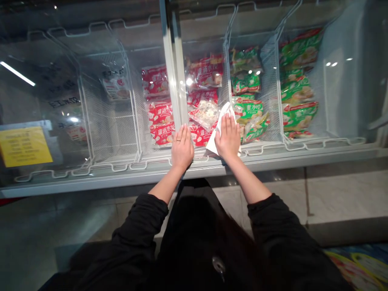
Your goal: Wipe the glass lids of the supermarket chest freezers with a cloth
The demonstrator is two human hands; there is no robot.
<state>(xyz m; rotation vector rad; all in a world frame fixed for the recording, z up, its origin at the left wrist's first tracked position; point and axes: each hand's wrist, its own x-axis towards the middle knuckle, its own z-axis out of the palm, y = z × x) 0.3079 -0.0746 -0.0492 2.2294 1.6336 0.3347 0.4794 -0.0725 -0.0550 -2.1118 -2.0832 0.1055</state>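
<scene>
My left hand lies flat with fingers stretched out near the upright metal frame where the glass lids meet; it holds nothing. A ring is on one of its fingers. To its right, my right hand keeps a white cloth pinned under its fingers against the glass lid. The cloth sticks out above the fingertips and to the left of the palm. Below the glass lie red dumpling bags, a clear bag of pale pieces and green dumpling bags.
White wire baskets divide the freezer. More green bags lie at the right. A yellow notice is on the glass at the left, beside dark handwriting. The freezer's front rim runs below my hands, with tiled floor beyond.
</scene>
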